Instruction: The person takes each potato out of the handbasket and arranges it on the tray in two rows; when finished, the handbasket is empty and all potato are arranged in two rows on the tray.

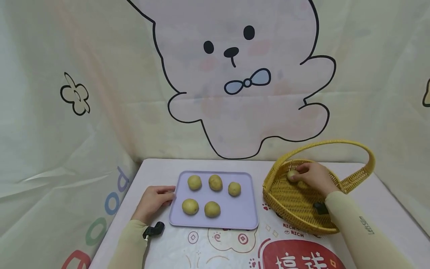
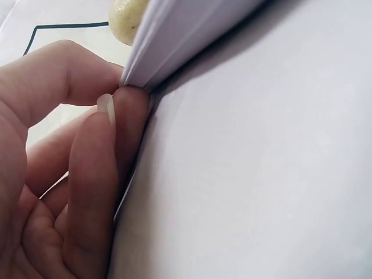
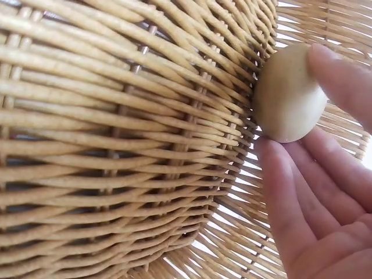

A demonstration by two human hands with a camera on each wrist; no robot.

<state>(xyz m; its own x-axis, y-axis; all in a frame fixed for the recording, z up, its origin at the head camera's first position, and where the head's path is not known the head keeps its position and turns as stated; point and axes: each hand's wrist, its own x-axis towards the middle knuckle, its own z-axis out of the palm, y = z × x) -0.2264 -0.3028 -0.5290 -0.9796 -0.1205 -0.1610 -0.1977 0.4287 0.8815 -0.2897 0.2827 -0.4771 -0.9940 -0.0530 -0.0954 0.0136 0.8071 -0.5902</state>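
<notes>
A shallow lilac tray (image 1: 235, 216) lies on the table with several potatoes on it, among them one potato (image 1: 190, 206) at the front left. My left hand (image 1: 152, 201) holds the tray's left rim, its bent fingers (image 2: 93, 174) against the edge in the left wrist view. Inside the yellow wicker basket (image 1: 285, 209), my right hand (image 1: 314, 177) pinches a potato (image 3: 289, 93) between thumb and fingers. That potato is at the woven surface, toward the basket's back left; the right wrist view shows it up close.
The basket's tall handle (image 1: 336, 142) arches over the back right, above my right hand. A printed cloth (image 1: 198, 250) with a red patch covers the front of the table. Behind stands a curtain (image 1: 235, 112) with a cartoon bear.
</notes>
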